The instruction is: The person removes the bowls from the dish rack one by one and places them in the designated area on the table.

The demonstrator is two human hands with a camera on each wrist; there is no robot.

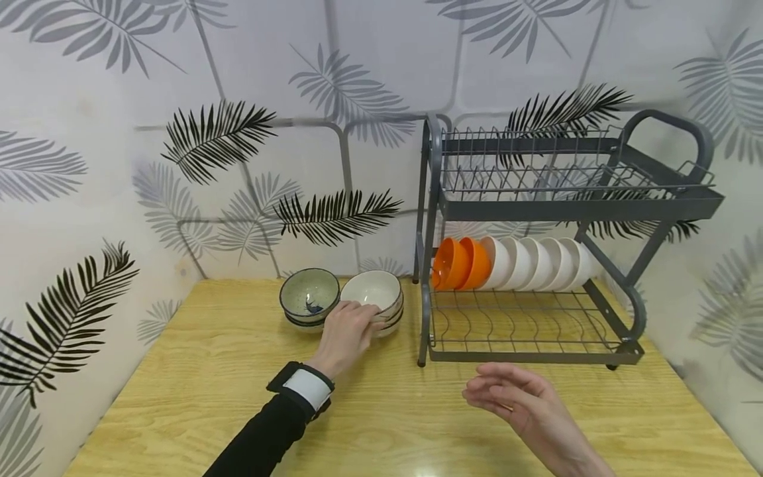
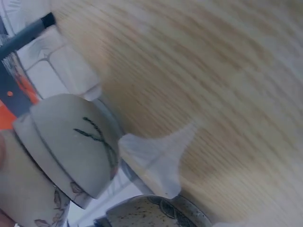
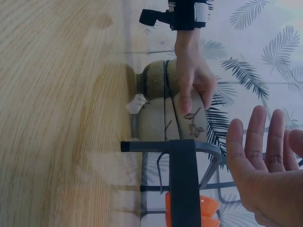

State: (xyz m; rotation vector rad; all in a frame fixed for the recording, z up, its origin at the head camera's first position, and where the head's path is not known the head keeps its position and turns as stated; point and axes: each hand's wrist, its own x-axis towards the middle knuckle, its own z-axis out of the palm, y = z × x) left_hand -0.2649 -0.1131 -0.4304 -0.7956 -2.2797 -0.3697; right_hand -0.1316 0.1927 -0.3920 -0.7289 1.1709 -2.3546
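Observation:
My left hand [image 1: 344, 336] reaches to the back of the table and pinches the rim of the top white bowl [image 1: 371, 287]. That bowl sits in a stack of white bowls with a dark twig pattern, tilted by the camera angle in the left wrist view [image 2: 85, 142]. In the right wrist view, the left thumb [image 3: 186, 101] lies against the bowl's outer side, over its leaf drawing. Just left of this stack stand greenish speckled bowls [image 1: 306, 289], one inside another. My right hand [image 1: 527, 405] hovers before the rack, palm turned inward, fingers loosely bent and holding nothing.
A grey two-tier dish rack [image 1: 578, 211] stands on the right of the wooden table [image 1: 197, 397]. Its lower tier holds two orange bowls [image 1: 451, 265] and a row of several white bowls [image 1: 539, 265]. A leaf-patterned wall [image 1: 334, 165] rises behind.

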